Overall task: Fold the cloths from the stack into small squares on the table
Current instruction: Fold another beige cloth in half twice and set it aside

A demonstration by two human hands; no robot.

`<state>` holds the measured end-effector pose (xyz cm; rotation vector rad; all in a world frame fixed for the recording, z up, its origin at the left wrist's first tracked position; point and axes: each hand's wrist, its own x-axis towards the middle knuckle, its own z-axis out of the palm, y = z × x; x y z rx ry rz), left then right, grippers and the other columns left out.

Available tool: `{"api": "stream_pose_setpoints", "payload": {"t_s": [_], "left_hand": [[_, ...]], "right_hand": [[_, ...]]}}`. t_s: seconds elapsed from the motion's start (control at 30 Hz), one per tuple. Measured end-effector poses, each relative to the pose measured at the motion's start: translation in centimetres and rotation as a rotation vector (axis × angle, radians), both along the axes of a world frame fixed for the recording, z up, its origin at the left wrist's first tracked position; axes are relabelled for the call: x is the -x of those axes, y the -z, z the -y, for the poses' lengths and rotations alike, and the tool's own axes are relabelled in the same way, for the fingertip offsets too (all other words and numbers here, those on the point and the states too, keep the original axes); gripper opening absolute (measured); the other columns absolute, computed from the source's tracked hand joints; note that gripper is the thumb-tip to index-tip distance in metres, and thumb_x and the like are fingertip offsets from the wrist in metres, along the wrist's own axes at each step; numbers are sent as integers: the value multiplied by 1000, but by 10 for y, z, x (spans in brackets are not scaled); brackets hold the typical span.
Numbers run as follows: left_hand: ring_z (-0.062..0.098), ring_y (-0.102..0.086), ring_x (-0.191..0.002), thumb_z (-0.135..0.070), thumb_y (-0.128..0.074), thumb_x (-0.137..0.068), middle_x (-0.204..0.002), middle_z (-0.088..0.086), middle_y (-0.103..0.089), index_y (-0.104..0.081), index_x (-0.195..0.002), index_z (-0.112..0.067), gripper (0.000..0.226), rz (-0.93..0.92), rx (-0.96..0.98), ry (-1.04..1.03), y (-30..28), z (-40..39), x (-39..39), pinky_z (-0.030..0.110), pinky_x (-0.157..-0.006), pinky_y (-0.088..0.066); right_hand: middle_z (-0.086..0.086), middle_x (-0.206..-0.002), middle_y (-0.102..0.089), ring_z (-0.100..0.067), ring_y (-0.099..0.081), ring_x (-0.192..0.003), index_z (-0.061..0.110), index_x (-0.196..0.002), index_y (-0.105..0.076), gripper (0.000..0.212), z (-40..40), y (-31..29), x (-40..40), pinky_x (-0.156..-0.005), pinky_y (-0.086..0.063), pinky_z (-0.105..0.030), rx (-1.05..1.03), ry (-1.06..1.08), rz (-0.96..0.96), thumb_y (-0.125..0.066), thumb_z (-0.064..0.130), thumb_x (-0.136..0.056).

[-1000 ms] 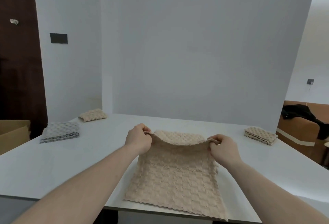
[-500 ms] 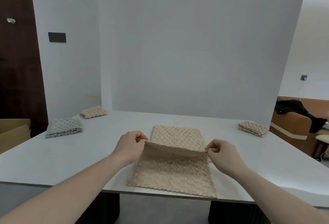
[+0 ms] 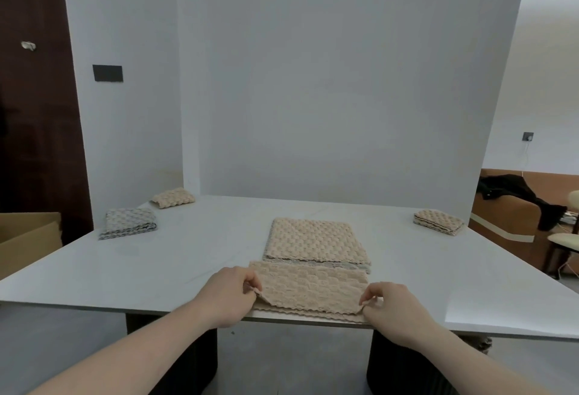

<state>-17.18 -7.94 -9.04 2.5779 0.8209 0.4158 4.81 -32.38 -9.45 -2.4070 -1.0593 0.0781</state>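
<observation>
A beige textured cloth lies doubled over at the near edge of the white tabletop, its folded-over top layer reaching back toward the stack of cloths that sits just beyond it. The two nearly meet; whether they touch cannot be told. The stack shows a beige cloth on top and a grey edge peeking out beneath along its near side.

The left hand pinches the near left corner of the beige cloth, fingers curled round the top layer and lifting it slightly off the layer below. The right hand pinches the near right corner in the same way, thumb and fingers closed on the fabric edge. Both forearms reach in from the near side, bare. The cloth's lower layer shows a scalloped hem right along the tabletop's near edge.

Taking the stack as landmark: to its far left, near the tabletop's left edge, rests a folded grey cloth; beyond that, closer to the white backdrop panel, a small folded beige cloth. Far to the stack's right lies a small pile of folded beige cloths, near the right back corner.

Off the tabletop, left of the stack, stands a cardboard box beside a dark wooden door. To the right, a dark garment drapes over brown furniture.
</observation>
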Motion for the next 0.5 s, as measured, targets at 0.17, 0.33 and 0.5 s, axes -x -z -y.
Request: {"api": "stream_pose_setpoints", "payload": {"t_s": [0.17,0.33,0.5], "left_hand": [[0,-62,-91,-38,-59,-77,-95,-20,-70,-71,-85,-36,15,-106,-34,12,2,-3,3,25,-86,-54],[3,-64,-85,-52,-63,-72,-83,-17,-70,-73,-77,-30,25,-116,-123,-14,-3,-4,-8,27,-81,-56],[12,-61,-72,-56,-56,-79,-68,-9,-65,-62,-63,-23,37,-114,-164,-75,-2,-6,-20,28,-63,-48]], "right_hand": [[11,-98,-71,-9,-65,-96,27,-82,-73,32,1,1,1,-87,-52,-32,11,29,-5,-55,54,-83],[10,-81,-73,-8,-68,-83,25,-72,-76,44,-9,1,-9,-78,-53,-29,-24,62,-8,-55,59,-91],[10,-110,-69,-7,-65,-98,24,-113,-69,41,-27,8,-21,-82,-47,-26,-126,114,-69,-51,57,-96]]}}
